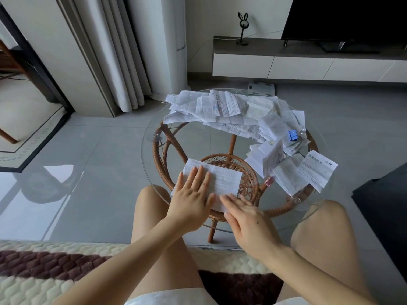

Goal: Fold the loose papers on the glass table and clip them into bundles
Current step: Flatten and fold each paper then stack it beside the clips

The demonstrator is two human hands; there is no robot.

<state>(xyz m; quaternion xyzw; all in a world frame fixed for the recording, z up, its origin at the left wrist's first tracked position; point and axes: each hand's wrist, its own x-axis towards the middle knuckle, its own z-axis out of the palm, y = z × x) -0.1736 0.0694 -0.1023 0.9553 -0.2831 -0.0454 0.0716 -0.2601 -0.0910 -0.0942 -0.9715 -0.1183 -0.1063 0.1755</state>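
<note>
A printed white paper lies flat on the near part of the round glass table. My left hand presses on its left half with straight fingers. My right hand lies flat across the paper's near edge, fingers straight and pointing left. A heap of loose printed papers covers the table's far side. Folded papers lie at the right. A blue binder clip sits on the papers at the right, and a pink binder clip holds a bundle near the folded papers.
The table has a wicker frame under the glass. My knees flank the table's near edge. A low TV cabinet stands behind, curtains at the back left, a dark piece of furniture at the right. A quilted seat cover is under me.
</note>
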